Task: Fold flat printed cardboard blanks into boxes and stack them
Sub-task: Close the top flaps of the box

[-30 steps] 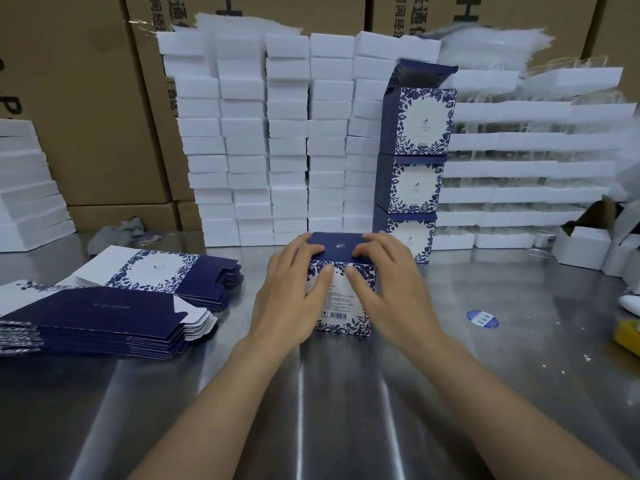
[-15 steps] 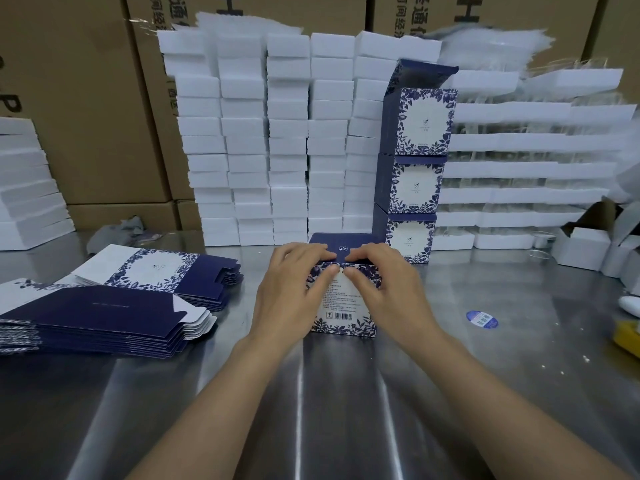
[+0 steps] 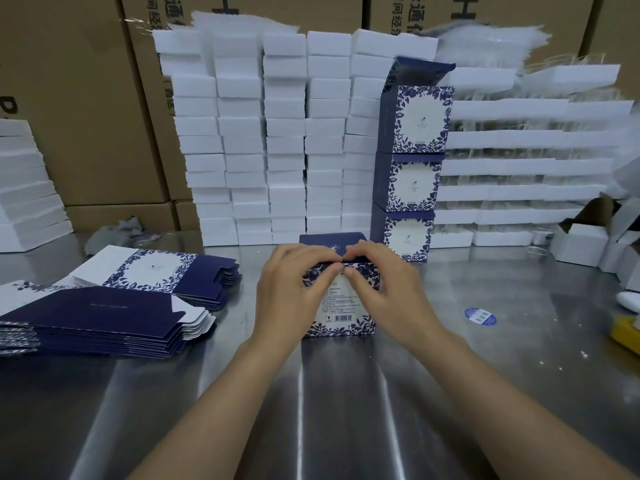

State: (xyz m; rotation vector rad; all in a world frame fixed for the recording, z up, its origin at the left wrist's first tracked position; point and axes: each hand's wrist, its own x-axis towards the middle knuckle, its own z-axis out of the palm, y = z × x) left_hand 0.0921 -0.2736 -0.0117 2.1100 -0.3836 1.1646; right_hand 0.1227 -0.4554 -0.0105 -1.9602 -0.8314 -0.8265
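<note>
A blue-and-white floral box (image 3: 341,318) stands on the steel table (image 3: 346,393) in front of me, its dark blue lid flap (image 3: 330,240) raised at the back. My left hand (image 3: 294,292) and my right hand (image 3: 384,289) grip the box's top front edge, fingers curled over it, thumbs meeting on the front face. Behind and to the right rises a stack of three folded boxes (image 3: 410,181), the top one with its lid open. Two piles of flat printed blanks (image 3: 104,317) lie at the left.
White foam blocks (image 3: 284,140) are piled high behind the box, with more white trays (image 3: 526,168) at the right and brown cartons (image 3: 76,98) at the back. A round blue sticker (image 3: 480,316) lies on the table; small white boxes (image 3: 581,244) and a yellow object (image 3: 627,332) sit at the right edge.
Both hands slid from the box's sides toward the middle of its top front edge. The lid flap has lifted further back.
</note>
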